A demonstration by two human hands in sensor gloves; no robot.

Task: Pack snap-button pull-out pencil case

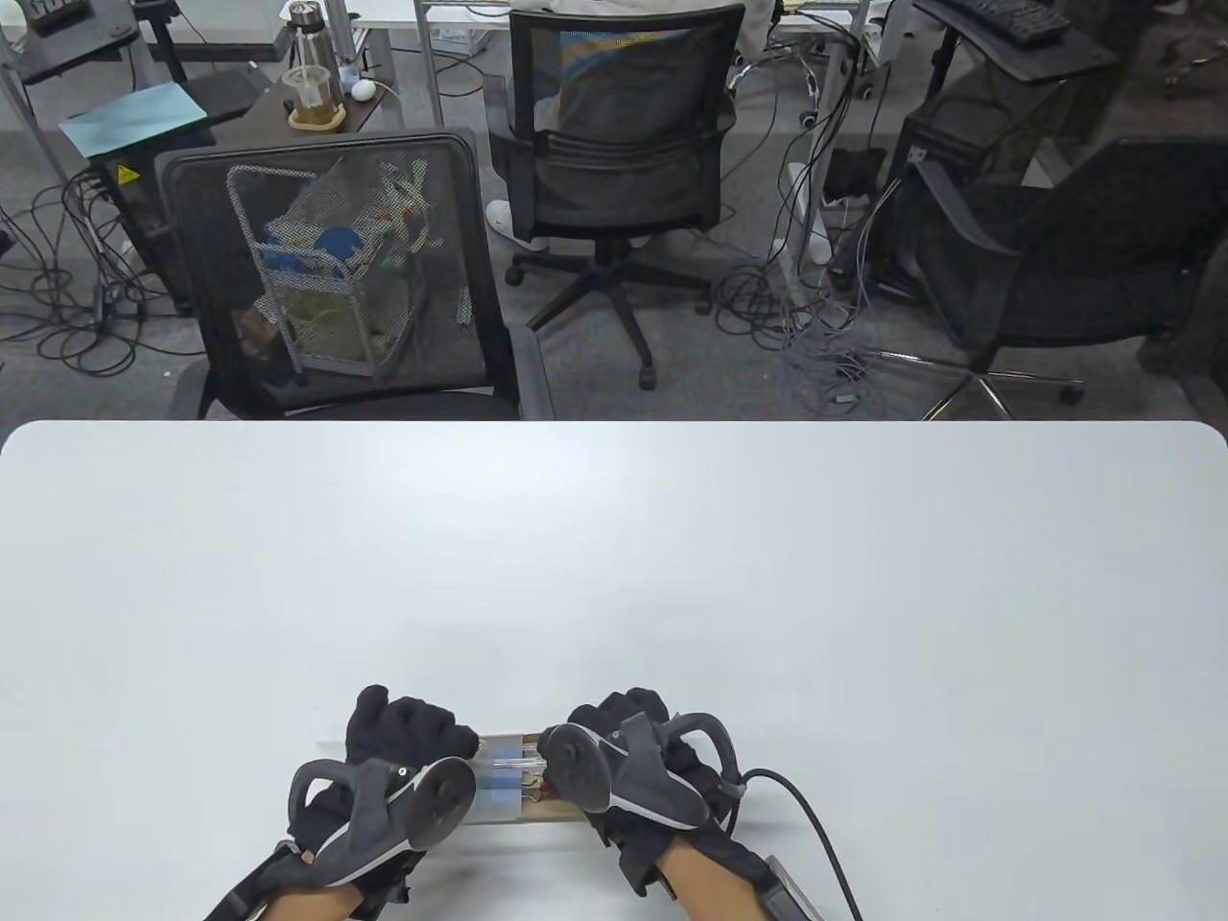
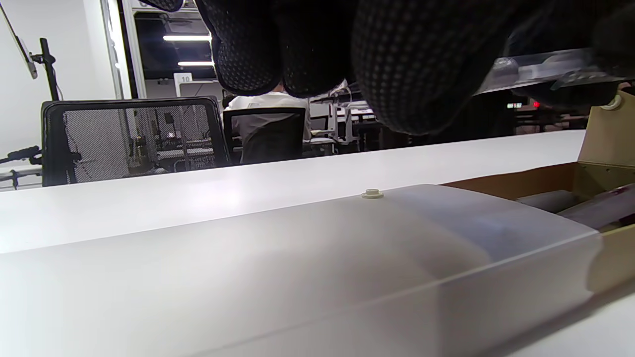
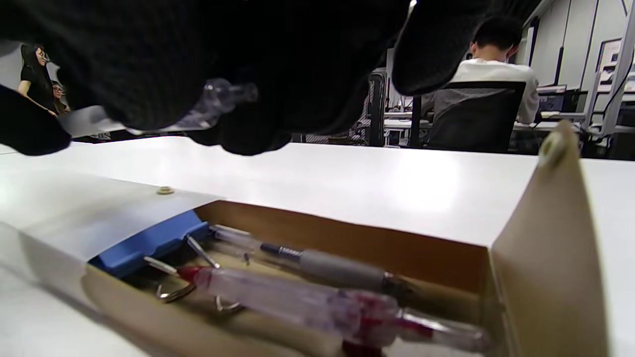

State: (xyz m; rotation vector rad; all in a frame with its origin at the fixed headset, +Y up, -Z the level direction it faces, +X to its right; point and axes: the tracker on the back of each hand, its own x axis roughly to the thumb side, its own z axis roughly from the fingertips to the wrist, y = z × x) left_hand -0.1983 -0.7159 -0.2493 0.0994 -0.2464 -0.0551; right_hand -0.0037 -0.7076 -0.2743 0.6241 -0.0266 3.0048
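Note:
The pencil case lies at the table's near edge, under both hands. Its frosted white sleeve carries a snap stud. The brown inner tray is pulled out to the right, and its end flap stands up. In the tray lie a red clear pen, a grey-grip pen, a blue block and metal clips. My left hand and right hand each grip an end of a clear pen just above the case. The pen also shows in the right wrist view.
The white table stretches far and to both sides. Black mesh office chairs stand beyond its far edge. A cable runs from my right wrist across the table at the lower right.

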